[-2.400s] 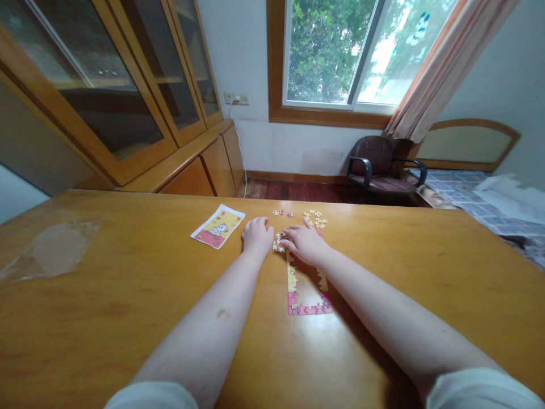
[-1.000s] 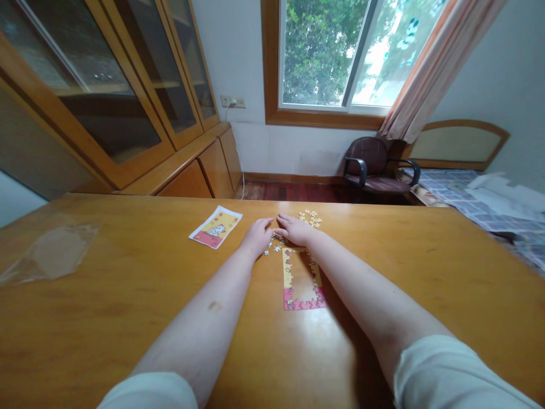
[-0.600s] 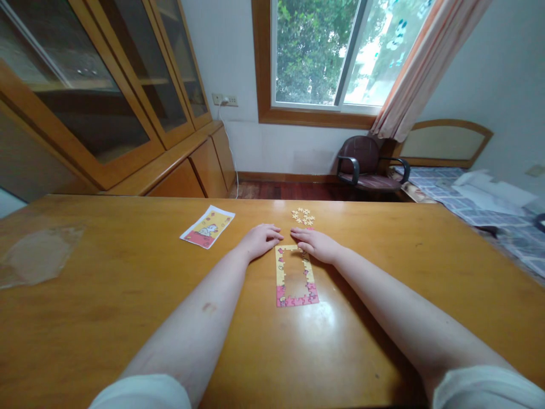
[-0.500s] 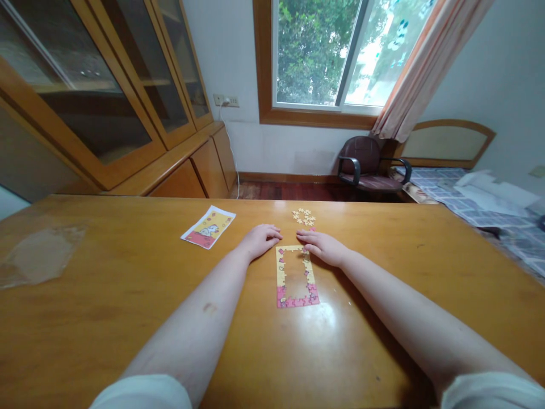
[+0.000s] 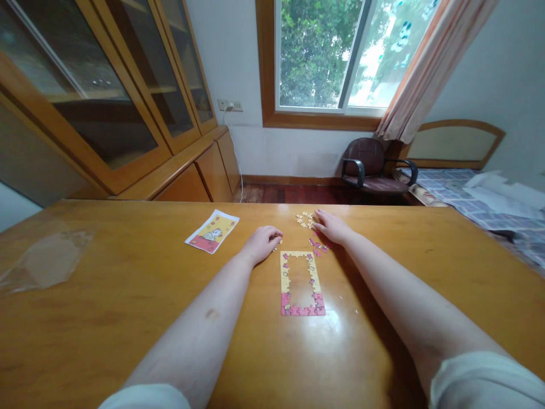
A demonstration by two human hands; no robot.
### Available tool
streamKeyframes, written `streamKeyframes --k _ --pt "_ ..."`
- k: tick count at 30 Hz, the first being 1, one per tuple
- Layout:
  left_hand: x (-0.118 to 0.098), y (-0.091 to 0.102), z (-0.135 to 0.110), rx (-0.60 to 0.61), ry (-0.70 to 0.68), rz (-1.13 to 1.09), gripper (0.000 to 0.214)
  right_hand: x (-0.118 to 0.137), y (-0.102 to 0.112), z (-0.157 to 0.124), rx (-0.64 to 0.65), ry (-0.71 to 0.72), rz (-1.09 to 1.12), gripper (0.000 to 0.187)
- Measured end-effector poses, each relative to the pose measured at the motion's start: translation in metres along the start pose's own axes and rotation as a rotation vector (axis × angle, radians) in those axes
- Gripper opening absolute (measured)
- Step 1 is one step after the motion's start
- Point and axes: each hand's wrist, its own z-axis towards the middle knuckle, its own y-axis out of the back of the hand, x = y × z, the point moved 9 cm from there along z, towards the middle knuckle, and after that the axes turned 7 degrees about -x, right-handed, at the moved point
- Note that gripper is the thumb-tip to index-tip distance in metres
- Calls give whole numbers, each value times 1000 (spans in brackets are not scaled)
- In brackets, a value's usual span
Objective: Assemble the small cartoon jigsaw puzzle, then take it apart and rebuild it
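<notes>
On the table lies a puzzle frame, a joined border of yellow and pink pieces around a bare middle. My left hand rests just beyond its upper left corner with curled fingers. Small light puzzle pieces show at its fingertips; whatever is under the fingers is hidden. My right hand is stretched out farther back, fingers apart, tips beside a cluster of loose yellow puzzle pieces. Between that hand and the frame lie several loose pink puzzle pieces.
A picture card in yellow and pink lies to the left on the table. Farther left is a clear plastic bag. Beyond the table stand a glass-door cabinet, a chair and a bed.
My right hand has moved back and right, off the frame's upper right corner, uncovering the pink pieces. My left hand's fingers have curled, and small pieces now show beside them.
</notes>
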Motion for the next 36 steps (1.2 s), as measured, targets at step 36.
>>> streamKeyframes --k 36 --pt "28 16 -4 -196 270 -138 23 42 10 -70 74 142 216 50"
